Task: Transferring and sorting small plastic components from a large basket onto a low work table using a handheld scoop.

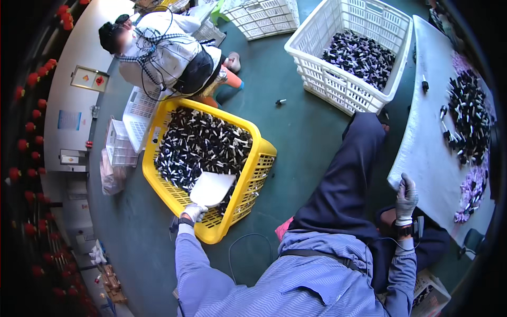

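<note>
My left hand (195, 212), in a white glove, is closed on the handle end of a white scoop (212, 189). The scoop lies over small black-and-white capped pieces (203, 141), which fill much of a yellow plastic basket (247, 182). My right hand (406, 199), gloved too, is beside the near edge of a pale table (414, 142). Its fingers are curled together; whether they grip the edge or something small cannot be made out. On that table lies a long heap of similar black pieces (467, 116), with lilac ones at its near end.
A large white crate (338, 87) holds black and lilac pieces. Beyond the yellow basket a person (169, 55) sits bent over, near another white crate (261, 18). White trays (122, 145) stand left of the basket. One loose piece (280, 101) lies on the green floor.
</note>
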`<act>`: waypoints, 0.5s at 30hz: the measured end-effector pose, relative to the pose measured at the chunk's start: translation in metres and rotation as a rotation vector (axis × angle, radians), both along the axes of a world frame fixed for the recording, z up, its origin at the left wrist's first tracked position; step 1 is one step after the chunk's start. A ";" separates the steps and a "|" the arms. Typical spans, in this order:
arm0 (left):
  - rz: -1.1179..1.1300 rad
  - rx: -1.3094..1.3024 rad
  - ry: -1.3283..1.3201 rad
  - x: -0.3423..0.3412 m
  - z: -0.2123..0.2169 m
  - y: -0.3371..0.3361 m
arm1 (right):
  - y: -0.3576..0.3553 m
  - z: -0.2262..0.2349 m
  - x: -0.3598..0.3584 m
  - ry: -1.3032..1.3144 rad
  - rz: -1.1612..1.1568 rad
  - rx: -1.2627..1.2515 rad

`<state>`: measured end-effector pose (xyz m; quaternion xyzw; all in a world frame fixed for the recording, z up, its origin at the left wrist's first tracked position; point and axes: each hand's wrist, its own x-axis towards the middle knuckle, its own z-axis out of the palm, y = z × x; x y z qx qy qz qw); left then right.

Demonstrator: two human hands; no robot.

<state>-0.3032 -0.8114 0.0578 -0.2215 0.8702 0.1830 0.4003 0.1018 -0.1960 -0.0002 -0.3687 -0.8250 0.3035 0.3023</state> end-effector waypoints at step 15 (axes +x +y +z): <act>0.308 0.397 -0.341 -0.044 -0.090 0.039 | 0.001 -0.008 -0.007 -0.130 -0.070 -0.031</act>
